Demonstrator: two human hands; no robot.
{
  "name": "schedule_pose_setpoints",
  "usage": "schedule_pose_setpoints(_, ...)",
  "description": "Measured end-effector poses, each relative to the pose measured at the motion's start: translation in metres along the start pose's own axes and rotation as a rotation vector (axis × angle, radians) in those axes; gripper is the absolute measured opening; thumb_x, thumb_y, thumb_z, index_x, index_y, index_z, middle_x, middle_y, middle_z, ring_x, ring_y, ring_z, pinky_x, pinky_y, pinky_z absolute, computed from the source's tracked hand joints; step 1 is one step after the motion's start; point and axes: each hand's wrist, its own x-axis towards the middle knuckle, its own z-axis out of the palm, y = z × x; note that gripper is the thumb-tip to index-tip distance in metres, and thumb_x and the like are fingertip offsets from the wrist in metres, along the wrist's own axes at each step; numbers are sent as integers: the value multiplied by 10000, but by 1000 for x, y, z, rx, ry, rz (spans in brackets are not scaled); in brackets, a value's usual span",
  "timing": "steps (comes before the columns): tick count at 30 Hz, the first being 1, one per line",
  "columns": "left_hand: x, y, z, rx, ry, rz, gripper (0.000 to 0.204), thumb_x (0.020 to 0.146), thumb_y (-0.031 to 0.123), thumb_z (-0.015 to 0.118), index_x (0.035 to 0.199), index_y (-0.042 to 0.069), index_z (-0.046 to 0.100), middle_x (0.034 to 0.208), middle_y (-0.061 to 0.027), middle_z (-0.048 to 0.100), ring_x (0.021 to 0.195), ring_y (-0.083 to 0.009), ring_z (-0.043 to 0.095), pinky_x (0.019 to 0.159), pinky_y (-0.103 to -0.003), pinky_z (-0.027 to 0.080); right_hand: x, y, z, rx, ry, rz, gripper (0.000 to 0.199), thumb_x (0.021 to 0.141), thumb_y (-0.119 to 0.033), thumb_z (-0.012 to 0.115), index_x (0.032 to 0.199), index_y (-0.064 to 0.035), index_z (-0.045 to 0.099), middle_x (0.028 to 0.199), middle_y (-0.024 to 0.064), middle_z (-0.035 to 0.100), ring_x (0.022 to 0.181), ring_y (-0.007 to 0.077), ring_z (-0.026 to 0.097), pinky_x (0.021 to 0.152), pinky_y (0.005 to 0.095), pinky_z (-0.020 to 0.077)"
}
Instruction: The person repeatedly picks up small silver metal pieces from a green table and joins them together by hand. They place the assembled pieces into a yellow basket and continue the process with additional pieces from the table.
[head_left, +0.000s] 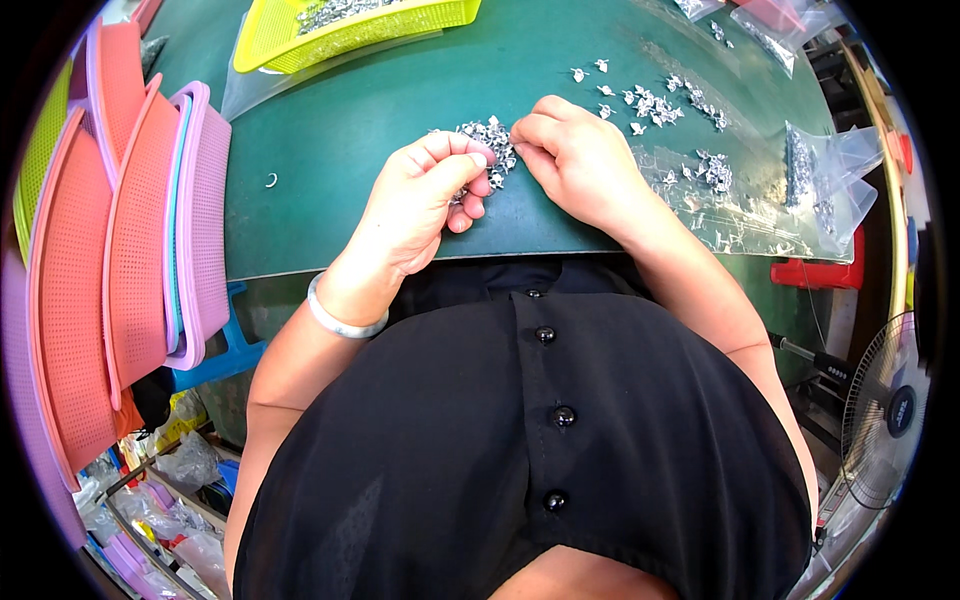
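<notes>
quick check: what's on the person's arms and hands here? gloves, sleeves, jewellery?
No gloves: both the left hand and the right hand are bare, and so are the forearms. The left wrist carries one smooth, pale bangle. Nothing shows on the right wrist. No rings are visible. The black buttoned top leaves the forearms uncovered.

metal parts pile on table between both hands, baskets left, bags right

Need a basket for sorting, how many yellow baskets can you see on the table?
1: the yellow basket sits at the far left edge of the green table, holding small metal parts. Others may lie outside the picture.
</notes>
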Motion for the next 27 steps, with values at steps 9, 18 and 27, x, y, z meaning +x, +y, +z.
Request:
schedule_pose_setpoints(9,1,2,1,36,13,-2,93,875,122,534,893,40,575,684,-5,543,528,-57,484,425,-157,349,0,0,0,42,0,-42,102,784,-135,565,849,-76,616,783,86,554,763,284,580,648,386,476)
schedule_pose_setpoints(18,2,4,3,42,12,6,95,874,136,548,892,45,567,680,-4,546,514,-54,480,419,-155,347,3,-1,-6,321,20,32,95,798,-106,573,841,-30,612,820,106,594,758,299,594,655,364,472)
schedule_pose_setpoints(27,3,1,11,112,19,98,91,856,139,558,853,50,576,677,11,550,528,-37,466,455,-159,363,1,-7,-13,447,29,16,78,805,-53,563,845,5,599,818,125,599,743,271,607,654,320,478)
